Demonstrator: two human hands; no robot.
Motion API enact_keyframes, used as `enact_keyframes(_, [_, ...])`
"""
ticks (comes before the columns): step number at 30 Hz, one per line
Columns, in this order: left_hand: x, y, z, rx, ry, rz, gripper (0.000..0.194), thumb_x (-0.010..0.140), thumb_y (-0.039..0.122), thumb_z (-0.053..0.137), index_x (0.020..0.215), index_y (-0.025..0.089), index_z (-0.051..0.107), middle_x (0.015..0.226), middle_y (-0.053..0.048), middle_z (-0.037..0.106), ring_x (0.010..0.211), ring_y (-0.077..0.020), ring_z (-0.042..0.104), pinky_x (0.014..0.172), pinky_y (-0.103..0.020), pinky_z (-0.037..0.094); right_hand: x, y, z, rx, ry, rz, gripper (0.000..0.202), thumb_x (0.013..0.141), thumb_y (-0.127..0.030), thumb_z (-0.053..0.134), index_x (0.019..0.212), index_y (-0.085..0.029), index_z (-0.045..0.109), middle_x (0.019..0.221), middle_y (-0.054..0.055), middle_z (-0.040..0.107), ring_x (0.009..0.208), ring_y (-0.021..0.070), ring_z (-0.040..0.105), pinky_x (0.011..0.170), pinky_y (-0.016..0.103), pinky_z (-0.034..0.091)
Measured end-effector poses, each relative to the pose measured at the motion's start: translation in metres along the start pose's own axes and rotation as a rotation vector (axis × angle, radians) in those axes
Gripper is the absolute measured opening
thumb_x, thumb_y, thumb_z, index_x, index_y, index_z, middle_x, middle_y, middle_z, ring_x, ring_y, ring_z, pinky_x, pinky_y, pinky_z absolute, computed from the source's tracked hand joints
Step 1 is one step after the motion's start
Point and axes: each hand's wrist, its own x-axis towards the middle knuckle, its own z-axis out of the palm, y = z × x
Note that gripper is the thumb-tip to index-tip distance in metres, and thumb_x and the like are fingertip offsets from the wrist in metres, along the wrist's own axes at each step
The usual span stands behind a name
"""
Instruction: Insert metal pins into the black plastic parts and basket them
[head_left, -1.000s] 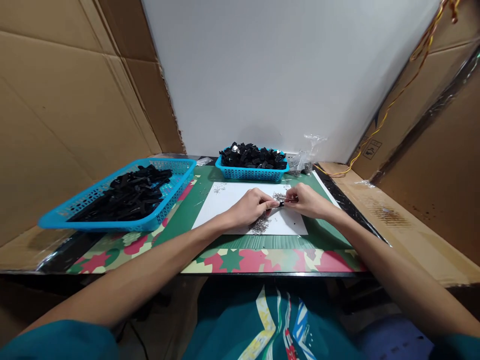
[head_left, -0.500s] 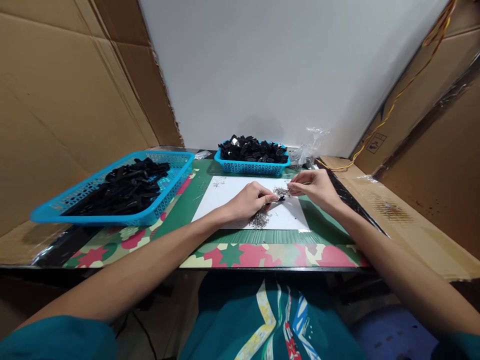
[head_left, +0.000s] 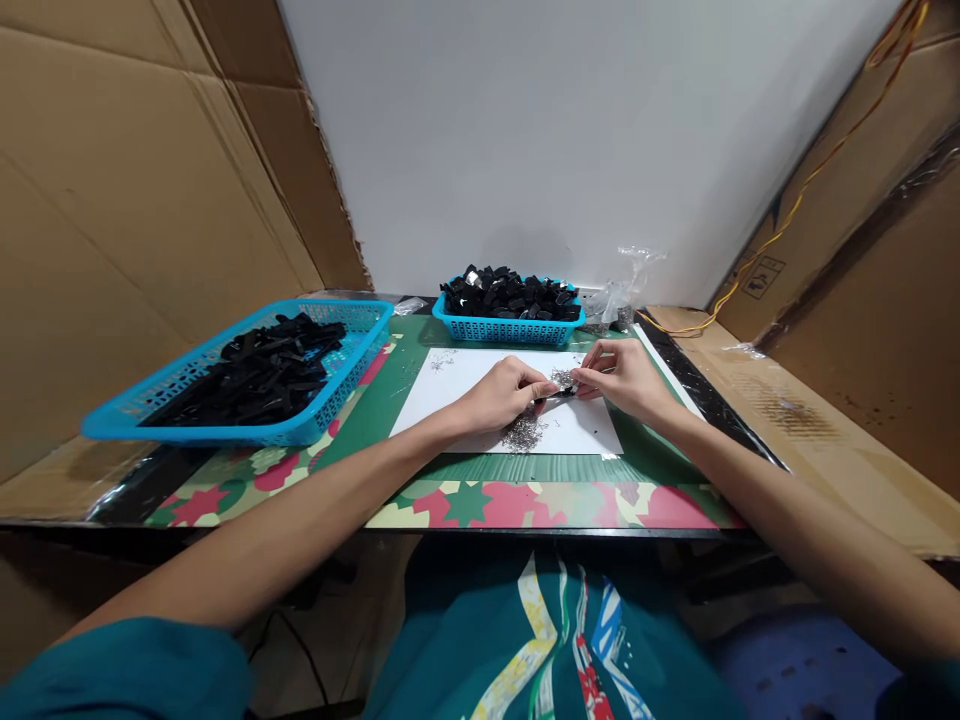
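Observation:
Over the white sheet (head_left: 427, 400), my left hand (head_left: 499, 395) pinches a small black piece (head_left: 568, 392) that sticks out past its fingertips. My right hand (head_left: 619, 375) is closed at the piece's right end; whatever lies between its fingertips is too small to make out. One pile of tiny metal parts (head_left: 523, 432) lies just below my left hand, and a smaller pile (head_left: 561, 377) shows between the two hands. A few loose metal bits (head_left: 442, 360) are scattered at the sheet's upper left.
A large blue basket (head_left: 300, 432) of black strips stands at the left. Behind the sheet is a smaller blue basket (head_left: 506, 332) heaped with black pieces. Clear plastic bags (head_left: 611, 303) lie beside it. Cardboard walls flank the table; a yellow wire (head_left: 787, 215) hangs at right.
My right hand has moved from the small metal pile onto the end of the black piece, so both hands now meet there. The view has shifted slightly.

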Motion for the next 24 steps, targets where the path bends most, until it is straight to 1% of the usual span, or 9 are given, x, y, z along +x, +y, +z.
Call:
enact_keyframes(4, [-0.002,0.001,0.0,-0.029,-0.012,-0.01,0.043,0.099,0.039,0.06,0.066,0.013,0.071,0.063,-0.004,0.066,0.059,-0.0125,0.052,0.061,-0.027,0.04,0.002,-0.003,0.002,-0.042,-0.008,-0.019,0.043,0.071,-0.053,0.088,0.072,-0.019,0.062,0.067,0.01,0.076,0.064,0.0271,0.078,0.062,0.039,0.068])
enact_keyframes(6, [-0.003,0.002,0.0,-0.035,-0.014,-0.011,0.042,0.099,0.04,0.06,0.07,0.013,0.073,0.067,-0.005,0.069,0.063,-0.014,0.056,0.063,-0.028,0.042,0.003,-0.004,-0.001,-0.052,0.031,-0.065,0.043,0.075,-0.057,0.085,0.075,-0.019,0.063,0.068,0.01,0.076,0.064,0.0271,0.078,0.063,0.039,0.067])
enact_keyframes(9, [-0.005,0.004,-0.001,-0.029,0.044,-0.01,0.03,0.096,0.04,0.065,0.093,0.014,0.081,0.084,-0.008,0.077,0.075,-0.0174,0.065,0.069,-0.029,0.047,0.006,-0.006,-0.011,-0.056,0.167,-0.169,0.044,0.081,-0.06,0.079,0.079,-0.019,0.065,0.068,0.01,0.076,0.063,0.0262,0.077,0.062,0.037,0.066])
enact_keyframes(12, [-0.003,0.004,-0.007,0.058,0.187,0.009,0.037,0.094,0.043,0.07,0.119,0.016,0.078,0.098,-0.009,0.08,0.085,-0.0198,0.067,0.077,-0.032,0.051,0.008,-0.007,-0.026,-0.078,0.287,-0.219,0.042,0.083,-0.059,0.078,0.08,-0.019,0.065,0.067,0.009,0.075,0.061,0.0257,0.076,0.06,0.036,0.063])
enact_keyframes(14, [0.002,0.002,-0.018,0.096,0.285,0.002,0.047,0.091,0.044,0.073,0.128,0.016,0.073,0.098,-0.01,0.081,0.085,-0.0204,0.068,0.079,-0.034,0.052,0.009,-0.008,-0.034,-0.1,0.32,-0.251,0.041,0.085,-0.059,0.077,0.08,-0.02,0.065,0.068,0.009,0.075,0.061,0.0258,0.076,0.06,0.036,0.062])
enact_keyframes(16, [0.011,0.0,-0.034,0.091,0.356,-0.023,0.051,0.088,0.041,0.076,0.129,0.013,0.071,0.096,-0.01,0.081,0.085,-0.021,0.07,0.082,-0.036,0.054,0.009,-0.008,-0.037,-0.126,0.315,-0.273,0.041,0.086,-0.059,0.075,0.08,-0.021,0.064,0.069,0.008,0.075,0.063,0.0261,0.077,0.06,0.035,0.061])
enact_keyframes(19, [0.033,0.0,-0.066,0.125,0.468,-0.033,0.036,0.092,0.036,0.073,0.117,0.011,0.074,0.098,-0.013,0.082,0.091,-0.0226,0.075,0.088,-0.037,0.056,0.009,-0.007,-0.034,-0.166,0.266,-0.282,0.041,0.089,-0.061,0.072,0.08,-0.022,0.063,0.067,0.007,0.074,0.063,0.0261,0.076,0.061,0.036,0.059])
enact_keyframes(21, [0.054,0.004,-0.086,0.223,0.524,-0.001,0.026,0.095,0.034,0.068,0.107,0.013,0.078,0.098,-0.012,0.082,0.094,-0.0228,0.076,0.091,-0.036,0.055,0.01,-0.008,-0.03,-0.203,0.223,-0.302,0.04,0.092,-0.06,0.069,0.08,-0.023,0.063,0.067,0.006,0.073,0.063,0.0253,0.075,0.064,0.037,0.059])
enact_keyframes(24, [0.09,0.013,-0.107,0.439,0.573,0.035,0.026,0.099,0.035,0.064,0.098,0.016,0.082,0.098,-0.011,0.082,0.094,-0.0232,0.074,0.093,-0.036,0.051,0.01,-0.008,-0.025,-0.266,0.176,-0.352,0.04,0.096,-0.06,0.064,0.08,-0.024,0.061,0.068,0.005,0.072,0.064,0.0239,0.072,0.065,0.037,0.057])
